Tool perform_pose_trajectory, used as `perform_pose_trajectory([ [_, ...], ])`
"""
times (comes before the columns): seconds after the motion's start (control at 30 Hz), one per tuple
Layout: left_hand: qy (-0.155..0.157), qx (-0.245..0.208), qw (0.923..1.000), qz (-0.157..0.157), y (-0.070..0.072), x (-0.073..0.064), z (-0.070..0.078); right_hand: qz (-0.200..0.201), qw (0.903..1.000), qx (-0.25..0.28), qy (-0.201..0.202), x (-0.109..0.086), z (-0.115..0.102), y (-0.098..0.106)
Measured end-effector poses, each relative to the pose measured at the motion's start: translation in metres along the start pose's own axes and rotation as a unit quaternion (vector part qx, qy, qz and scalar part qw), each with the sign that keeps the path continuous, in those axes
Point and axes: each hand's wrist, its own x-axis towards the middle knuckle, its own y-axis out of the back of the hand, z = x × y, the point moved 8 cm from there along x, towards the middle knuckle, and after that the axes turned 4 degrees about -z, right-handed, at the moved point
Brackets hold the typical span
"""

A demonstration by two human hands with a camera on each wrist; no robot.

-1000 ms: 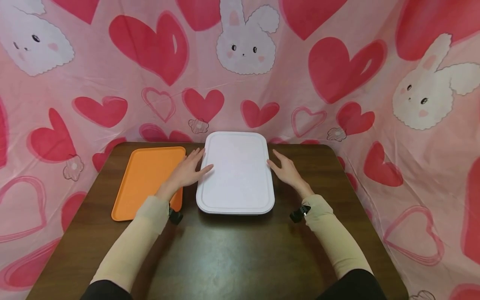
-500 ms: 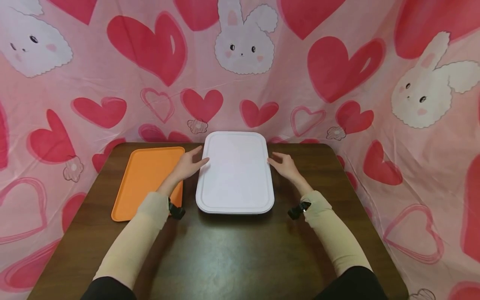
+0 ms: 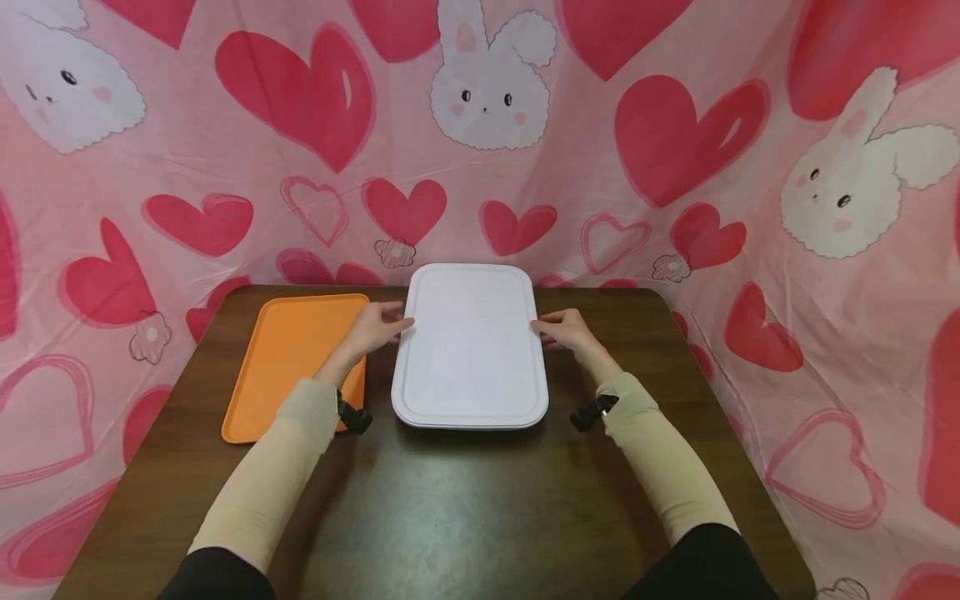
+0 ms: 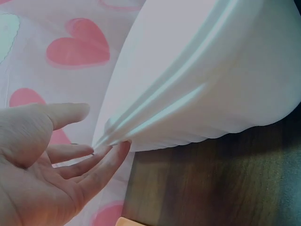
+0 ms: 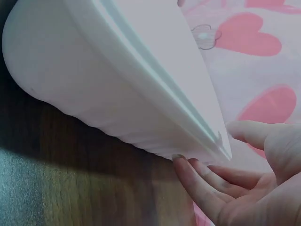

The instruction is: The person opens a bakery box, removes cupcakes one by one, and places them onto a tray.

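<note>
A white plastic box with a rounded-corner lid (image 3: 472, 350) stands at the back middle of the table. My left hand (image 3: 375, 327) is at its left side. In the left wrist view the fingers (image 4: 110, 157) reach the box's side (image 4: 235, 99) beneath the lid rim, while the thumb is held out above, apart from it. My right hand (image 3: 566, 329) mirrors this at the right side. In the right wrist view its fingers (image 5: 193, 181) lie below the rim against the box's side (image 5: 94, 89), with the thumb tip close to the lid edge. Contents are hidden.
An orange tray (image 3: 292, 367) lies flat left of the box, partly behind my left forearm. The brown wooden table (image 3: 450, 508) stretches in front. A pink cloth (image 3: 585, 175) printed with hearts and rabbits hangs right behind the table's far edge.
Both hands have drawn in toward the box's sides, and their fingers have gone from spread to bent under the lid rim. The box and the tray have not moved.
</note>
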Motion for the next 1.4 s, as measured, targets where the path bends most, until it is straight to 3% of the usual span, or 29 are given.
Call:
perform_pose_trajectory([
  [0.23, 0.020, -0.010, 0.9998, 0.003, -0.002, 0.004, -0.005, -0.002, 0.9996, -0.030, 0.000, 0.002, -0.005, -0.006],
  [0.47, 0.016, -0.016, 0.9995, 0.022, -0.005, 0.008, -0.004, 0.039, 0.9956, -0.085, 0.005, 0.000, -0.013, -0.007],
  [0.83, 0.044, -0.013, 0.9984, 0.032, -0.004, 0.006, -0.009, 0.068, 0.9933, -0.093, 0.009, -0.004, -0.019, -0.003],
  [1.1, 0.051, -0.025, 0.9966, 0.059, 0.001, -0.003, -0.010, 0.089, 0.9852, -0.145, 0.020, -0.009, -0.030, -0.005],
  [1.23, 0.052, -0.044, 0.9958, 0.062, 0.007, -0.010, -0.008, 0.077, 0.9883, -0.128, 0.033, -0.010, -0.030, -0.003],
  [1.4, 0.038, -0.060, 0.9965, 0.043, 0.013, -0.016, -0.004, -0.001, 0.9985, -0.019, 0.051, -0.010, -0.027, -0.006],
])
